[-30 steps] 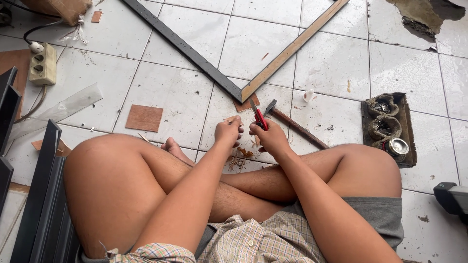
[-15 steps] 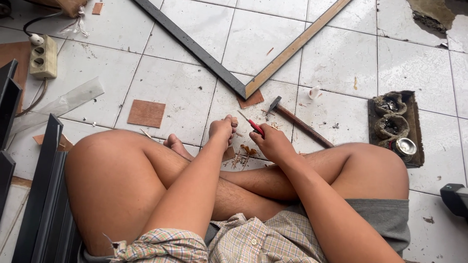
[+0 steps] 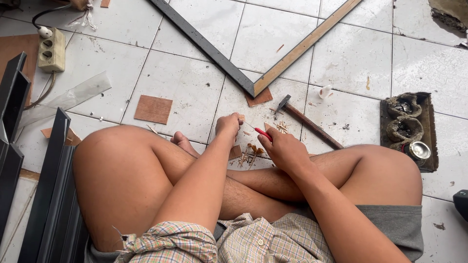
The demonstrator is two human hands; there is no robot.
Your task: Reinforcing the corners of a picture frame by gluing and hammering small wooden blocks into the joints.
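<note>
Red-handled knife (image 3: 262,132) gripped in right hand (image 3: 285,148); left hand (image 3: 228,125) pinching wood piece (image 3: 241,118).

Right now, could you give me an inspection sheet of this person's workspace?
Surface: white tiled floor, littered with wood shavings.
Job's things: red-handled knife in right hand; small wood piece, mostly hidden, in left hand.
Clutter: hammer, square wood offcut, cardboard tray with a tin.
Grippers: both hands closed, grasping.
Cables: power strip with cord.
Surroundings: frame corner, dark mouldings.
</note>
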